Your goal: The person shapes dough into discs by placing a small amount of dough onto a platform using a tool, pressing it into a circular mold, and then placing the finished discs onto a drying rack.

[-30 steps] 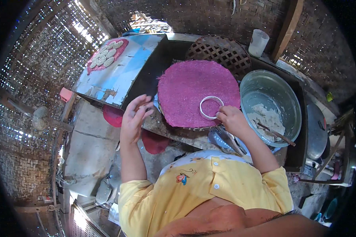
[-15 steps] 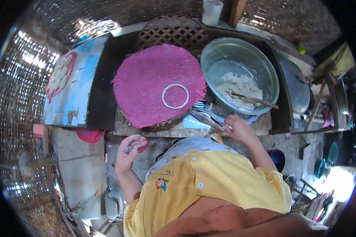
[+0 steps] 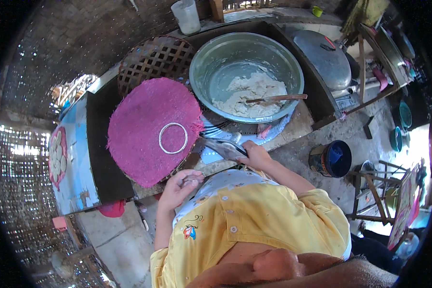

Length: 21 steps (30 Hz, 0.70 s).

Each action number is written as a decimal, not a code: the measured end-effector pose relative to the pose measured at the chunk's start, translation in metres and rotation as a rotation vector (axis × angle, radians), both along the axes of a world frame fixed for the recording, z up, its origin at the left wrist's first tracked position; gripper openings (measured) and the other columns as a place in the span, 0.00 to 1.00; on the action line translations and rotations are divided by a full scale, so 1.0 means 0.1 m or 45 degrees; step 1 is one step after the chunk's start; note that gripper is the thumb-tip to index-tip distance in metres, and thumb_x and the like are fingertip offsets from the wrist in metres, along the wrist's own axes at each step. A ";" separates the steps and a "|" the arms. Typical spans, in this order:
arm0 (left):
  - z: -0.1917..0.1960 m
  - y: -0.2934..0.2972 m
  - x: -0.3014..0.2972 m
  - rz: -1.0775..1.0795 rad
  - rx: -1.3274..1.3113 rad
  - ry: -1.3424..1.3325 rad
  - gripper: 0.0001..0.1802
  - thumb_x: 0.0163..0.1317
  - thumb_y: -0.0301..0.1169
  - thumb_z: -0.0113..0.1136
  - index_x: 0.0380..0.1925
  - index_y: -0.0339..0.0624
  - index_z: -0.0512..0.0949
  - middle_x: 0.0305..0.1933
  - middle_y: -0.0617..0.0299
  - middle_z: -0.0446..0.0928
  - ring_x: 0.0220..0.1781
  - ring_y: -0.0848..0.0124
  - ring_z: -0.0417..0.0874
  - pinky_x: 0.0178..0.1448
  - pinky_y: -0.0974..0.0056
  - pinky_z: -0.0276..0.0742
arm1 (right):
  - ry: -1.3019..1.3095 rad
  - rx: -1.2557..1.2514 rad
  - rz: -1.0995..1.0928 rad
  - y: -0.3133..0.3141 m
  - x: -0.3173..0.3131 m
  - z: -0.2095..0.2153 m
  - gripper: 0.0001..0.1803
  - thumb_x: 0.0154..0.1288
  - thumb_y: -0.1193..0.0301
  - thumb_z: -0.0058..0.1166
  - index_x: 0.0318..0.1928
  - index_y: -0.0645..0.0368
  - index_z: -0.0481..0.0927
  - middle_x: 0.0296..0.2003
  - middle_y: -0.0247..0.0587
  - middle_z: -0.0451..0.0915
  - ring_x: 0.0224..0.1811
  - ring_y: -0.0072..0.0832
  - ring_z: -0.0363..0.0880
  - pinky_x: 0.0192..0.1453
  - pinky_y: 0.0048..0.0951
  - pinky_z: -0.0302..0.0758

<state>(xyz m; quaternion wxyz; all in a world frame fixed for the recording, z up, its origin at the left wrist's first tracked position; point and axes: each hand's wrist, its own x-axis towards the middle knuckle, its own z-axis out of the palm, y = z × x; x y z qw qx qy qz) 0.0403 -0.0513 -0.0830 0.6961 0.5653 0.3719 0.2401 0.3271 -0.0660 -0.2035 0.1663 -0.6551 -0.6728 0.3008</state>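
Head view: I cannot tell whether the right hand (image 3: 256, 156) grips the indistinct shiny item (image 3: 225, 149); left hand (image 3: 180, 188) curls loosely.

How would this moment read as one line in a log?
left hand: loosely curled near pink cloth; right hand: at grey item, grip unclear; white ring: on pink cloth; basin: dough, wooden stick

The right hand (image 3: 256, 156) grips the near end of a shiny grey item (image 3: 228, 150) on the bench (image 3: 300, 120). The left hand (image 3: 181, 187), fingers loosely curled, is near the edge of a round pink cloth (image 3: 141, 120) bearing a white ring (image 3: 160, 138). Beyond, a wide green basin (image 3: 213, 79) contains pale dough (image 3: 257, 87) and a wooden stick (image 3: 285, 97).
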 end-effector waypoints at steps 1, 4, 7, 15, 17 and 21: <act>-0.03 0.02 0.07 -0.016 0.000 0.001 0.16 0.57 0.26 0.54 0.46 0.36 0.70 0.44 0.56 0.75 0.48 0.71 0.74 0.53 0.67 0.69 | 0.001 0.000 -0.016 -0.08 0.10 0.09 0.25 0.46 0.56 0.56 0.40 0.63 0.72 0.38 0.51 0.73 0.36 0.46 0.74 0.41 0.37 0.72; -0.17 0.07 0.23 -0.193 0.141 0.321 0.15 0.58 0.26 0.52 0.46 0.35 0.70 0.43 0.56 0.76 0.45 0.72 0.77 0.50 0.68 0.71 | 0.137 -0.148 0.087 -0.33 0.44 0.50 0.25 0.48 0.54 0.53 0.38 0.64 0.74 0.36 0.53 0.75 0.37 0.47 0.74 0.44 0.36 0.71; -0.09 0.15 0.38 -0.323 0.159 0.311 0.16 0.57 0.28 0.55 0.46 0.39 0.72 0.43 0.58 0.77 0.43 0.74 0.78 0.48 0.69 0.72 | 0.312 -0.101 0.135 -0.56 0.85 0.81 0.25 0.49 0.54 0.53 0.40 0.63 0.75 0.35 0.52 0.76 0.38 0.45 0.75 0.44 0.35 0.70; 0.57 0.47 1.07 -0.405 1.351 0.484 0.22 0.48 0.29 0.58 0.45 0.34 0.71 0.45 0.46 0.73 0.50 0.57 0.74 0.54 0.60 0.68 | 1.505 -0.202 -0.282 -0.56 0.75 1.52 0.25 0.55 0.60 0.50 0.49 0.64 0.68 0.31 0.41 0.76 0.28 0.26 0.76 0.29 0.23 0.73; 0.61 0.52 1.38 -0.237 1.892 0.590 0.22 0.45 0.29 0.58 0.42 0.32 0.71 0.44 0.46 0.74 0.49 0.55 0.74 0.53 0.59 0.68 | 1.672 -0.226 -0.308 -0.34 0.48 1.44 0.28 0.55 0.54 0.47 0.49 0.63 0.66 0.30 0.44 0.76 0.25 0.26 0.76 0.22 0.18 0.70; 0.59 0.84 1.55 0.230 1.689 0.564 0.08 0.39 0.25 0.54 0.23 0.36 0.70 0.26 0.50 0.72 0.32 0.53 0.74 0.41 0.57 0.67 | 0.839 0.009 0.158 0.01 0.37 1.49 0.15 0.63 0.63 0.41 0.36 0.63 0.73 0.26 0.42 0.75 0.29 0.31 0.73 0.37 0.31 0.69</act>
